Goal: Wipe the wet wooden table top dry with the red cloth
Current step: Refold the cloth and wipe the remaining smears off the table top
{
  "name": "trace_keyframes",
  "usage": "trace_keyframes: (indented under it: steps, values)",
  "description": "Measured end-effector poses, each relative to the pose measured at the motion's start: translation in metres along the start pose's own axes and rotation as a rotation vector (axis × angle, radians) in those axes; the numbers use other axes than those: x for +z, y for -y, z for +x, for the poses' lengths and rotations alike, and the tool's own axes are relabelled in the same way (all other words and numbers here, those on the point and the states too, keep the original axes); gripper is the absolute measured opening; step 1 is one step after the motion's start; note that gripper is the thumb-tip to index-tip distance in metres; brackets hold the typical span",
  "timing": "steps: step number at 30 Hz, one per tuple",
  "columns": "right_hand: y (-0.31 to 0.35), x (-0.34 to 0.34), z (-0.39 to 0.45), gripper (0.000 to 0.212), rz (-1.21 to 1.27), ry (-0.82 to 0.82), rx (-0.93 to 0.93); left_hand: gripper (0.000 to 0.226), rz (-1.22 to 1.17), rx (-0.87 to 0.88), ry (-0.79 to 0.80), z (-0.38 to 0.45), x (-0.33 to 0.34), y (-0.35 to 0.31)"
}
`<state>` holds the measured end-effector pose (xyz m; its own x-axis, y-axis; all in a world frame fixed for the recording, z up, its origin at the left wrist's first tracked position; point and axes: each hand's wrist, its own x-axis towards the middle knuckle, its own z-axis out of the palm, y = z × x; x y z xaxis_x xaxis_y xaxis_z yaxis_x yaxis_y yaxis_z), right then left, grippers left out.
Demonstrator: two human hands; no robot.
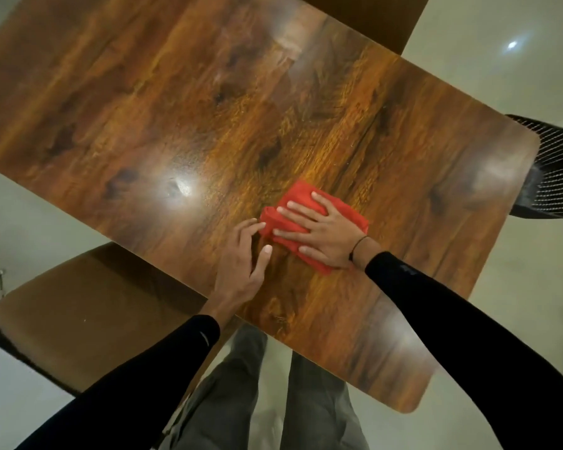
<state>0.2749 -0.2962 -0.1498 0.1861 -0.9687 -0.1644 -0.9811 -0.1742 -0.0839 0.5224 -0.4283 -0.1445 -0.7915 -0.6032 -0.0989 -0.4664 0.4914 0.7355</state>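
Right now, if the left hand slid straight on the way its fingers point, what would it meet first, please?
The left hand points up and slightly right, and its fingertips already touch the bunched edge of the red cloth, so it would push into that first, beside the right hand.

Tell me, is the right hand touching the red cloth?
Touching. The head view shows the right hand lying flat on top of the red cloth, its straight fingers spread across it, pressing it onto the wooden table top.

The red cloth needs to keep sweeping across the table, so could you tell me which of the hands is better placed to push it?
The right hand: it lies flat, fingers spread, on the red cloth. The left hand only touches the cloth's edge with its fingertips, mostly resting on the table.
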Motion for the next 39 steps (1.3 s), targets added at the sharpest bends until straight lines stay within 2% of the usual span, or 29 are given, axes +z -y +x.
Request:
trace_keyframes:
  steps: [4,6,10,13,15,18,20,22,24,27,29,31,34,36,39]
  values:
    - [-0.060,-0.002,0.007,0.067,0.005,-0.044,0.226,0.055,0.025,0.028,0.000,0.029,0.033,-0.030]
    - [-0.089,-0.007,0.011,0.066,0.036,-0.058,0.316,0.065,0.069,0.024,0.025,0.054,0.045,-0.045]
    - [-0.153,-0.012,0.009,0.065,0.113,-0.099,0.533,0.105,0.227,0.007,0.145,0.110,0.063,-0.073]
    - [-0.195,-0.016,-0.003,0.064,0.166,-0.106,0.760,0.127,0.283,-0.061,0.159,0.135,0.070,-0.086]
    - [-0.197,-0.019,-0.008,0.066,0.212,-0.131,0.954,0.134,0.291,-0.122,0.148,0.139,0.073,-0.089]
    - [-0.166,-0.021,-0.003,0.069,0.275,-0.205,1.289,0.137,0.303,-0.155,0.153,0.139,0.075,-0.090]
    - [-0.136,-0.022,0.003,0.069,0.302,-0.211,1.381,0.139,0.313,-0.163,0.154,0.141,0.076,-0.090]
    - [-0.116,-0.021,0.007,0.071,0.277,-0.168,1.234,0.140,0.342,-0.165,0.146,0.143,0.077,-0.091]
    - [-0.122,-0.015,0.008,0.072,0.205,-0.118,0.929,0.141,0.376,-0.160,0.130,0.143,0.079,-0.091]
    - [-0.190,-0.015,0.014,0.070,0.128,-0.107,0.537,0.142,0.416,-0.163,0.130,0.146,0.081,-0.094]
    - [-0.234,-0.018,0.023,0.069,0.098,-0.106,0.511,0.142,0.431,-0.173,0.144,0.146,0.081,-0.095]
    - [-0.254,-0.022,0.046,0.068,0.103,-0.117,0.643,0.142,0.427,-0.179,0.160,0.144,0.078,-0.094]
    - [-0.249,-0.032,0.090,0.069,0.138,-0.119,0.825,0.140,0.396,-0.177,0.166,0.141,0.074,-0.094]
    - [-0.244,-0.039,0.115,0.069,0.147,-0.108,0.785,0.140,0.379,-0.172,0.161,0.141,0.072,-0.095]
    - [-0.231,-0.045,0.142,0.069,0.130,-0.093,0.580,0.140,0.373,-0.176,0.157,0.142,0.070,-0.095]
